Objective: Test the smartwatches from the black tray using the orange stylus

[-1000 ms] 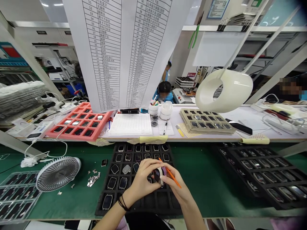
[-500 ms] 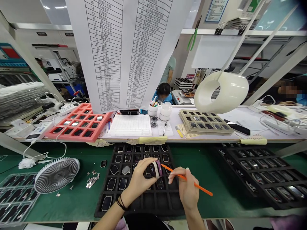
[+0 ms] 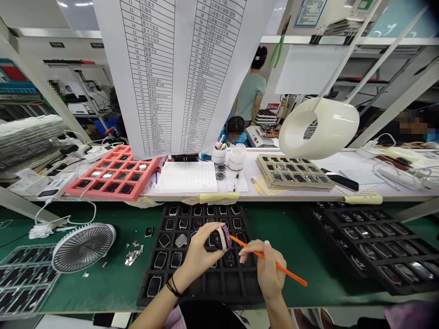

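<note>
Between thumb and fingers, my left hand [image 3: 199, 251] grips a smartwatch body [image 3: 218, 239] with a dark screen, a pale rim and a purple side piece. My right hand [image 3: 269, 269] pinches a thin orange stick [image 3: 290, 273]. The stick's pointed end meets, or nearly meets, the purple side of the watch; actual contact cannot be made out. Beneath both hands lies a black foam tray [image 3: 202, 288] with watch bodies in many of its pockets. Several pockets at its front right hold nothing.
Left of the tray are small metallic scraps [image 3: 134, 254], a single watch [image 3: 148, 231] and a grey fan [image 3: 85, 249]. More black trays [image 3: 363, 246] stand at the right. On the shelf sit a pink tray [image 3: 132, 194] and a beige tray [image 3: 295, 184]. A printed sheet [image 3: 185, 68] hangs in front.
Both hands keep their grips, and the orange stick stays at the watch's purple side. The view has shifted slightly. A standing person in the background shows more fully.
</note>
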The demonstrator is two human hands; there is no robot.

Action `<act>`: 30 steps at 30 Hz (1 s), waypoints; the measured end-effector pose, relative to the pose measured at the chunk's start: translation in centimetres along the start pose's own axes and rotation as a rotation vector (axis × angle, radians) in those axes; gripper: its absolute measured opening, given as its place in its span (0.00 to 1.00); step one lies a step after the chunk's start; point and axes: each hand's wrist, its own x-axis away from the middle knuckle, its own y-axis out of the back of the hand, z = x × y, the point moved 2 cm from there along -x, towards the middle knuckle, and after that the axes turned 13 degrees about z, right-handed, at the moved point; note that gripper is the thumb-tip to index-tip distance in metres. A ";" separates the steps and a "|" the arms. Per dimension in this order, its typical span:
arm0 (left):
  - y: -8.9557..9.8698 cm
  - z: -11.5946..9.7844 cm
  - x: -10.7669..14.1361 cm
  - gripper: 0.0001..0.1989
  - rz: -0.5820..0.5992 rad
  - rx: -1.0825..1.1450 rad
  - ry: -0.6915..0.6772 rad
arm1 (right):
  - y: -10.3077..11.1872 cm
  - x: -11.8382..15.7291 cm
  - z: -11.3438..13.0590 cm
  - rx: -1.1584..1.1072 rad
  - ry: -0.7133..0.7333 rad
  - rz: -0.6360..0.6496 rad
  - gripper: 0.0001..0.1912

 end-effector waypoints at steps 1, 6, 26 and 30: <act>0.0 0.0 0.0 0.23 -0.001 0.000 -0.003 | -0.1 0.0 0.1 -0.003 0.002 0.011 0.25; 0.0 0.0 0.0 0.24 -0.014 0.003 -0.028 | -0.2 -0.2 0.3 0.018 -0.001 0.020 0.25; -0.2 -0.9 0.0 0.26 -0.025 -0.002 -0.063 | -0.5 -0.1 0.8 0.048 0.084 0.097 0.24; -0.1 -0.9 0.0 0.26 -0.012 -0.004 -0.080 | -0.6 -0.1 0.7 0.051 0.099 0.087 0.24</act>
